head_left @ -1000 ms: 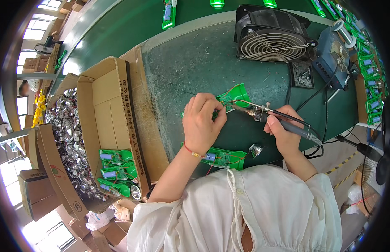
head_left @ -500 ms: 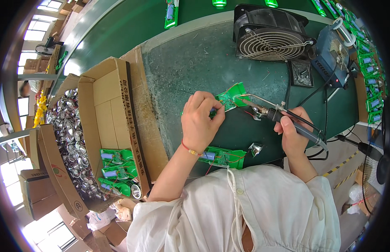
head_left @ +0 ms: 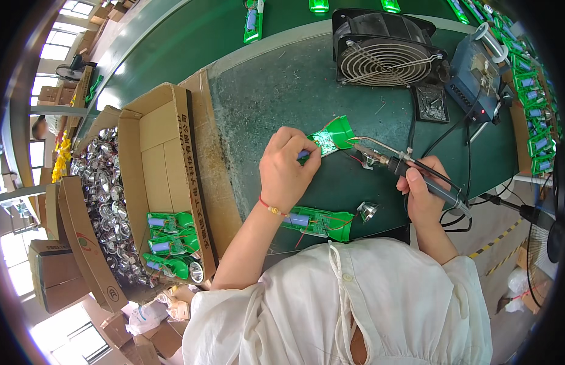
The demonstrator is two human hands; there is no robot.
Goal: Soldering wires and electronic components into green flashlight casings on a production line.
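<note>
My left hand is closed, fingers pinched at the near end of a green plastic housing with a circuit board inside. A bit of a blue cylindrical cell shows by the fingertips; the rest is hidden. My right hand grips the dark handle of a soldering iron, which has a thin metal solder-feed tube along it. The iron's tip points left, beside the housing's flared end. Under it lies a small silver reflector cup with wires. Nearer me are a second green housing and another reflector cup.
To the left, a cardboard box holds several green housings, beside a heap of silver reflectors. A black fan and a blue soldering station with a solder spool stand at the back right. More housings line the right edge.
The iron's tip sits slightly farther right of the housing's flared end. The circuit board looks brighter. Both hands keep their grips; the whole view has shifted a little.
</note>
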